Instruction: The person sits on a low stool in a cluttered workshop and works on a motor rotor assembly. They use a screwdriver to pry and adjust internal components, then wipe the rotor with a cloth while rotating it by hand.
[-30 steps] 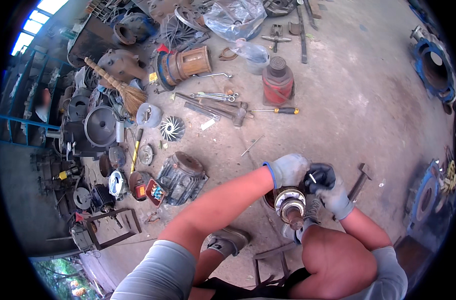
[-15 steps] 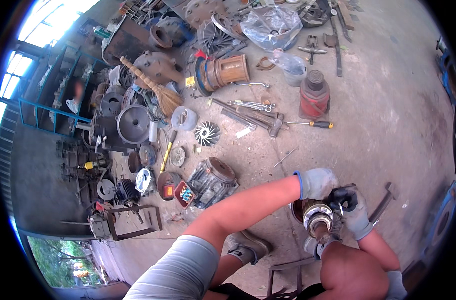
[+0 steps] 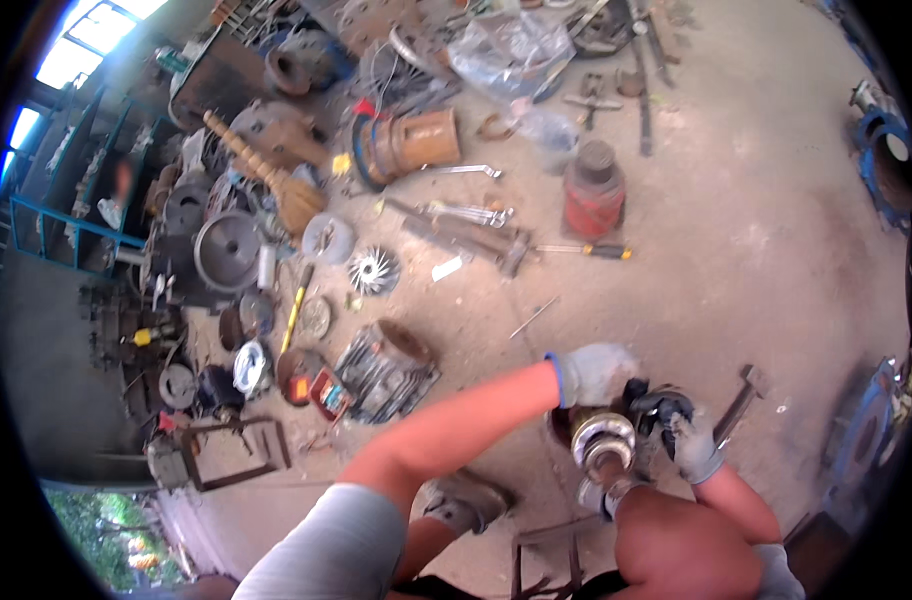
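Observation:
A metal rotor with a pale ring-shaped bearing [image 3: 604, 432] and a rusty shaft [image 3: 610, 468] stands upright between my legs. My left hand [image 3: 598, 374], in a grey glove with a blue cuff, lies over its far side with the fingers curled down. My right hand [image 3: 692, 442], gloved in grey with black fingers, is bent just right of the rotor. Its fingers close round something dark, blurred and too small to name. The two hands' fingertips come close together above the rotor's right side.
A hammer [image 3: 738, 408] lies right of my right hand. Left of my arm sits a finned motor housing [image 3: 386, 368]. Ahead are a red bottle jack [image 3: 594, 192], a screwdriver [image 3: 601, 251], spanners [image 3: 466, 212] and a small fan wheel [image 3: 373, 270]. Blue-rimmed castings [image 3: 866, 430] stand far right.
The whole view has shifted, so the floor and tools sit further left. My right hand's fingers have turned a little, and a slight gap shows between them and my left fingertips.

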Action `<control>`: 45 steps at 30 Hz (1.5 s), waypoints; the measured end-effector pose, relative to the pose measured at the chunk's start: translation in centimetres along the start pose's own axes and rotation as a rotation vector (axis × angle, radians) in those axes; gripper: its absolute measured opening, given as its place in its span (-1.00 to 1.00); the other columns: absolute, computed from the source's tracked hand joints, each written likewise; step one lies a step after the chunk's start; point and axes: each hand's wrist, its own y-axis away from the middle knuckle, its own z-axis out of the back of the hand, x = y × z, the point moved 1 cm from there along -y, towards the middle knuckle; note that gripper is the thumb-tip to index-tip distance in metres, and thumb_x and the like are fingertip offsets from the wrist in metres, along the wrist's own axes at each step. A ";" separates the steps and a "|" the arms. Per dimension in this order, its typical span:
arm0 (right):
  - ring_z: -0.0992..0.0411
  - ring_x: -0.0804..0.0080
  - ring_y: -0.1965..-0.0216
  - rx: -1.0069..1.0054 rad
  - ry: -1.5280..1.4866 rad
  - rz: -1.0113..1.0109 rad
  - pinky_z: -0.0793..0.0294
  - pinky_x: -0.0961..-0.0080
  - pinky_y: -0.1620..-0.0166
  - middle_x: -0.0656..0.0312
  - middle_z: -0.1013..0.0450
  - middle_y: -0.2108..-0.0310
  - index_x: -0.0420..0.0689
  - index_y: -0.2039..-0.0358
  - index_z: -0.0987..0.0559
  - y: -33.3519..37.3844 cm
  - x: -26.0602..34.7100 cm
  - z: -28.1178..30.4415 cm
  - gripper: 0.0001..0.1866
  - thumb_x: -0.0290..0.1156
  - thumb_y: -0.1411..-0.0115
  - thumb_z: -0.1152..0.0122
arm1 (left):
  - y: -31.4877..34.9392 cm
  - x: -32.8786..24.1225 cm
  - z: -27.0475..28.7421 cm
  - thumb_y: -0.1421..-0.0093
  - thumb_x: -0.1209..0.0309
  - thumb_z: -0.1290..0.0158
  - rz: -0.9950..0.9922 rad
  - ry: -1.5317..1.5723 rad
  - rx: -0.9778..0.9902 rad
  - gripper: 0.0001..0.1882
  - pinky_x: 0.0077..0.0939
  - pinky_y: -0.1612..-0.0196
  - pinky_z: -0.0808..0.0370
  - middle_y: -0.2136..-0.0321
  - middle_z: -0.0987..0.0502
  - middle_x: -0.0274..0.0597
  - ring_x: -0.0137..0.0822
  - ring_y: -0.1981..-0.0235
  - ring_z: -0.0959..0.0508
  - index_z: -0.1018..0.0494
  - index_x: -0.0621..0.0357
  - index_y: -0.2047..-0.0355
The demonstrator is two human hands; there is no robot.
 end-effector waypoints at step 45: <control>-0.56 0.42 -0.16 -0.030 -0.209 -0.070 -0.50 0.47 -0.26 0.15 -0.62 -0.14 -0.27 -0.11 -0.67 -1.3 -1.1 -0.3 -0.57 -0.73 -0.22 -0.34 | -0.5 0.9 -0.2 -0.02 0.39 -0.28 0.100 -0.027 0.055 -0.81 0.03 0.22 -0.60 0.41 -0.66 0.17 0.23 0.31 -0.67 -0.66 0.14 0.33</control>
